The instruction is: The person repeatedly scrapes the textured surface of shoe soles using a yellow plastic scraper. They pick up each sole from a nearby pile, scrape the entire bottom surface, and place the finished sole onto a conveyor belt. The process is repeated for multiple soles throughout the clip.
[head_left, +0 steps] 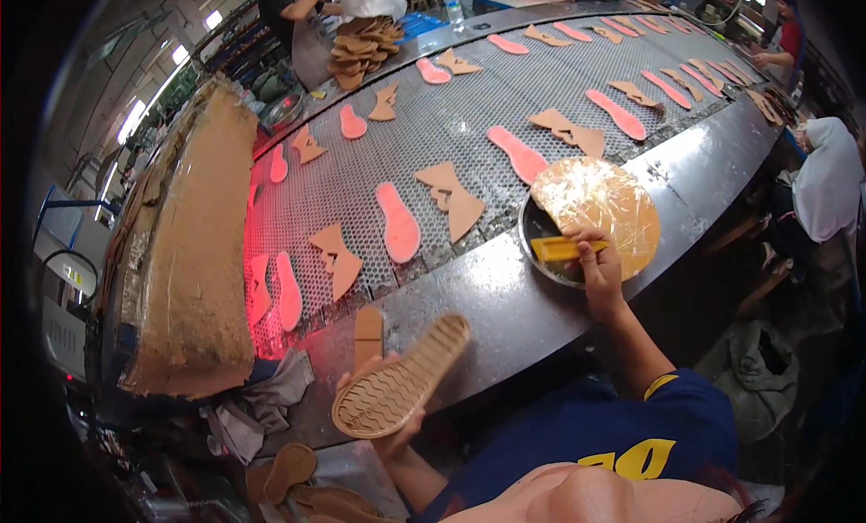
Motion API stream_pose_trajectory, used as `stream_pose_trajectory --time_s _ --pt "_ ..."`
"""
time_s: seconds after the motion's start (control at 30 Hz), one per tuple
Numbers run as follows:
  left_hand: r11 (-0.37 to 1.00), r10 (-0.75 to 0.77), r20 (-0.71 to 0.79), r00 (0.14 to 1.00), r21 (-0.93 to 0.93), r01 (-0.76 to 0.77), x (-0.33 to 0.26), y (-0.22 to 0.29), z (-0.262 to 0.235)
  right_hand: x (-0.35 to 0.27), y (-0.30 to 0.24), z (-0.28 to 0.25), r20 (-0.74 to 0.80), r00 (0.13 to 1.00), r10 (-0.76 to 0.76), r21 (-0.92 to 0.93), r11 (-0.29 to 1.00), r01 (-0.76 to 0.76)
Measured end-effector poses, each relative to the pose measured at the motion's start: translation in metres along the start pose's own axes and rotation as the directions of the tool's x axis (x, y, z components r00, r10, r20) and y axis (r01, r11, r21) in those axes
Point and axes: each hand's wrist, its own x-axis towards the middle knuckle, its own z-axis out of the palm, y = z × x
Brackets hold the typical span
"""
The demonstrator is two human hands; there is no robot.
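Observation:
My left hand (406,435) is wrapped round a tan shoe sole (397,383) from below, its wavy tread turned up toward me. Just beyond it, a flat tan strip with a rounded end (368,329) lies on the metal ledge. Over on the right, my right hand (602,263) pinches a flat yellow tool (557,249) above a round metal bowl (527,252). A shiny, round tan board (622,207) covers part of that bowl. The tool's kind and the bowl's contents cannot be made out.
A mesh conveyor (338,185) carries pink insoles (398,224) and brown cut pieces (451,198) in rows. At its left stands a brown-covered hood (189,261) with red glow beside it. More soles (293,469) lie below my left arm. Other people stand beyond and at right.

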Motion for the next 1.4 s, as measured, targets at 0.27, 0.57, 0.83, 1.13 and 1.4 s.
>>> stream_pose_trajectory --time_s 0.27,0.57,0.83,1.13,1.4 --pt "0.927 0.312 -0.146 0.939 0.262 -0.267 0.005 -0.035 0.048 -0.015 -0.003 0.028 -0.013 0.978 -0.209 0.198 0.958 0.208" --pt "0.560 -0.078 0.152 0.985 0.824 -0.083 0.007 0.004 0.059 -0.031 -0.033 0.076 0.310 0.832 -0.460 -0.094 0.856 0.508" --pt "0.865 0.082 0.101 0.992 0.487 -0.121 0.003 -0.011 0.063 -0.030 -0.030 0.082 0.359 0.820 -0.446 -0.121 0.849 0.515" --pt "0.883 0.109 -0.025 0.994 0.462 -0.085 0.006 -0.024 0.077 -0.048 -0.035 0.082 0.491 0.740 -0.461 -0.040 0.836 0.547" --pt "-0.107 -0.009 0.056 0.998 0.993 -0.057 0.016 -0.023 0.082 -0.066 -0.049 0.096 0.514 0.699 -0.497 0.036 0.827 0.561"
